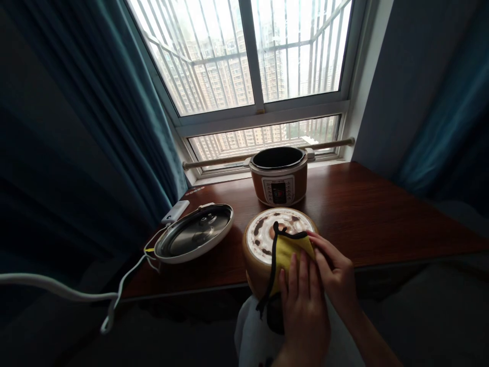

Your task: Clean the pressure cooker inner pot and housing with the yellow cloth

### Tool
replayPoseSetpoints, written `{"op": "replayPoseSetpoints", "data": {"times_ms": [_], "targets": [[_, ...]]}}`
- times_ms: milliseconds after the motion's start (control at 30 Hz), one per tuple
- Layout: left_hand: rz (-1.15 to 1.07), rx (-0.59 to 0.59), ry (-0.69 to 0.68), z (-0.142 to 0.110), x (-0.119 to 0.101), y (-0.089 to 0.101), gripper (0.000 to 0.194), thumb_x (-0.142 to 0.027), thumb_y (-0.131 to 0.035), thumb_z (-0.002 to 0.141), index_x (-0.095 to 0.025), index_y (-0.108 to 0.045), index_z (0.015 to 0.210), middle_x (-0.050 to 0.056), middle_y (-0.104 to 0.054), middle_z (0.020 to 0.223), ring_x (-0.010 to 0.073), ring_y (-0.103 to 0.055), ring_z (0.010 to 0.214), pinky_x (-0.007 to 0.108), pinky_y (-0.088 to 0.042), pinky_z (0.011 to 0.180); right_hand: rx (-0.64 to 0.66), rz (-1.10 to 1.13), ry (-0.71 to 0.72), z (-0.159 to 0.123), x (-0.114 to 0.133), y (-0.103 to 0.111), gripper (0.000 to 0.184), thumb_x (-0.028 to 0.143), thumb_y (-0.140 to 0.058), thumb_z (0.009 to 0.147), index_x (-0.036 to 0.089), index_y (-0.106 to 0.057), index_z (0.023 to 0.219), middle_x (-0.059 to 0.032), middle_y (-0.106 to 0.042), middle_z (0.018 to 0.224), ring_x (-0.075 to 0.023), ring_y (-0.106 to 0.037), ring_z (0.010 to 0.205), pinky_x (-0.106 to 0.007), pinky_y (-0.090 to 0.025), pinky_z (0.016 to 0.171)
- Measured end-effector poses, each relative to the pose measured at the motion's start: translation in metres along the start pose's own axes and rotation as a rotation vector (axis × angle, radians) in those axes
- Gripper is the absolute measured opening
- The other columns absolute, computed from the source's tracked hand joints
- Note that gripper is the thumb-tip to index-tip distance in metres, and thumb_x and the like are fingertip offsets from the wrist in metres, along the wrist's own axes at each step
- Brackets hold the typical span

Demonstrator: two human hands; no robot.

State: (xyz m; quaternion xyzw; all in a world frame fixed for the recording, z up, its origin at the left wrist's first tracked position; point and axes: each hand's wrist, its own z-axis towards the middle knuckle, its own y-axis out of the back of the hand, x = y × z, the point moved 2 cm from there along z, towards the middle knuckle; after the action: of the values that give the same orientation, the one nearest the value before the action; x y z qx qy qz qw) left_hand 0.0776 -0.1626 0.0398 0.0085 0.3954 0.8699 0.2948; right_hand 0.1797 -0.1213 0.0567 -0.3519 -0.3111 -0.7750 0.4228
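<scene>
A: Largest items first: what is the layout?

B: Window [250,56] at rear; tabletop [367,214] below it, prob. sited there for daylight. Cooker body [279,177] stands upright on the tabletop near the window, mouth up, control panel [279,192] facing front, presumably so controls are readable.

A: Pos. of the pot?

B: Pot [263,243] is directly in front of the cooker body, at the tabletop's front edge, base up; the base is whitish w/ dark stains. Inverted pos. prob. chosen to expose base & side. Near side overlaps the tabletop edge, w/in easy reach; its support is hidden.

A: Lid?

B: Apparent lid [194,234] lies L of the pot, apart from it, shiny inner face up; prob. there to leave working room.

A: Grip, L & R?

B: L hand [303,306]: fingers extended, laid over the yellow cloth [289,251], not clenched; appears to press it to the pot. R hand [338,275]: fingertips at the cloth's upper R edge, prob. to steady it; whether they pinch can't be told.

A: Smallest items?

B: White power strip [176,211], just behind the lid, near the tabletop's L edge, prob. to keep its wiring clear of the pot.
</scene>
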Motion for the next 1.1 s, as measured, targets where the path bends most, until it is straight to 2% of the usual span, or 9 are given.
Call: {"op": "replayPoseSetpoints", "data": {"times_ms": [167,267,367,500,667,800,933,1033,1100], "targets": [[-0.409,0.024,0.054,-0.001,0.015,0.028,0.055,-0.005,-0.037,0.084,-0.017,-0.03,0.137,0.009,-0.037,0.142,0.0188,-0.032,0.131,0.035,-0.027,0.109,-0.133,-0.252,0.209,-0.032,0.014,0.006,0.04,0.01,-0.043,0.084,0.018,-0.051,0.122,-0.0083,-0.051,0.129,-0.0199,-0.049,0.118,-0.035,-0.042,0.098],[-0.705,0.024,0.251,0.003,0.038,0.051,0.044,-0.011,-0.038,0.087,-0.024,-0.042,0.129,0.006,-0.043,0.138,0.0191,-0.041,0.126,0.032,-0.038,0.102,0.008,-0.335,0.42,-0.054,0.028,-0.01,0.049,0.005,-0.041,0.082,0.015,-0.043,0.13,-0.0092,-0.049,0.132,-0.0223,-0.042,0.124,-0.037,-0.042,0.098],[-0.717,-0.123,0.478,0.013,0.066,0.062,0.034,-0.018,-0.045,0.087,-0.023,-0.05,0.12,0.005,-0.041,0.139,0.0217,-0.037,0.128,0.036,-0.034,0.105,0.116,-0.453,0.506,-0.065,0.034,-0.03,0.05,0.015,-0.049,0.082,0.014,-0.042,0.131,-0.0092,-0.049,0.131,-0.0268,-0.037,0.127,-0.042,-0.041,0.099],[-0.393,-0.183,0.605,0.024,0.106,0.046,0.052,-0.03,-0.058,0.078,-0.02,-0.043,0.127,0.009,-0.028,0.146,0.0253,-0.012,0.138,0.044,-0.013,0.112,0.165,-0.619,0.533,-0.065,0.023,-0.042,0.053,0.031,-0.057,0.08,0.019,-0.046,0.13,-0.0058,-0.047,0.133,-0.0273,-0.035,0.129,-0.042,-0.037,0.102],[-0.443,-0.101,0.786,0.014,0.135,0.015,0.057,-0.041,-0.06,0.073,-0.018,-0.046,0.123,0.012,-0.025,0.145,0.029,-0.01,0.137,0.046,-0.015,0.111,0.121,-0.553,0.534,-0.063,0.001,-0.03,0.051,0.02,-0.054,0.082,0.026,-0.043,0.132,-0.0027,-0.049,0.133,-0.0245,-0.033,0.13,-0.042,-0.034,0.104],[-0.484,-0.086,0.776,0.009,0.138,0.011,0.05,-0.04,-0.06,0.073,-0.017,-0.051,0.116,0.013,-0.03,0.143,0.0308,-0.017,0.135,0.047,-0.018,0.11,-0.014,-0.29,0.324,-0.049,-0.018,-0.015,0.045,0.016,-0.042,0.087,0.026,-0.044,0.131,-0.0043,-0.044,0.137,-0.0242,-0.033,0.13,-0.045,-0.034,0.103],[-0.442,-0.077,0.738,0.011,0.138,0.015,0.048,-0.041,-0.06,0.073,-0.018,-0.053,0.114,0.012,-0.032,0.141,0.0315,-0.017,0.135,0.049,-0.018,0.109,-0.102,0.027,-0.187,-0.011,-0.049,-0.003,0.039,0.036,-0.042,0.088,0.02,-0.052,0.122,-0.0086,-0.052,0.129,-0.0246,-0.047,0.119,-0.044,-0.035,0.101],[-0.425,-0.077,0.723,0.011,0.137,0.016,0.048,-0.042,-0.058,0.074,-0.017,-0.052,0.115,0.013,-0.033,0.141,0.0318,-0.018,0.134,0.049,-0.018,0.109,0.03,0.246,-0.533,0.027,-0.071,-0.003,0.05,0.054,-0.045,0.081,0.013,-0.059,0.107,-0.011,-0.064,0.108,-0.0264,-0.058,0.102,-0.039,-0.044,0.09],[-0.429,-0.078,0.715,0.011,0.136,0.016,0.047,-0.041,-0.057,0.075,-0.017,-0.052,0.115,0.013,-0.034,0.141,0.0314,-0.019,0.134,0.049,-0.018,0.109,0.226,0.339,-0.617,0.054,-0.079,-0.008,0.053,0.059,-0.045,0.078,0.012,-0.062,0.098,-0.0096,-0.068,0.095,-0.0255,-0.062,0.09,-0.036,-0.048,0.081]]}}
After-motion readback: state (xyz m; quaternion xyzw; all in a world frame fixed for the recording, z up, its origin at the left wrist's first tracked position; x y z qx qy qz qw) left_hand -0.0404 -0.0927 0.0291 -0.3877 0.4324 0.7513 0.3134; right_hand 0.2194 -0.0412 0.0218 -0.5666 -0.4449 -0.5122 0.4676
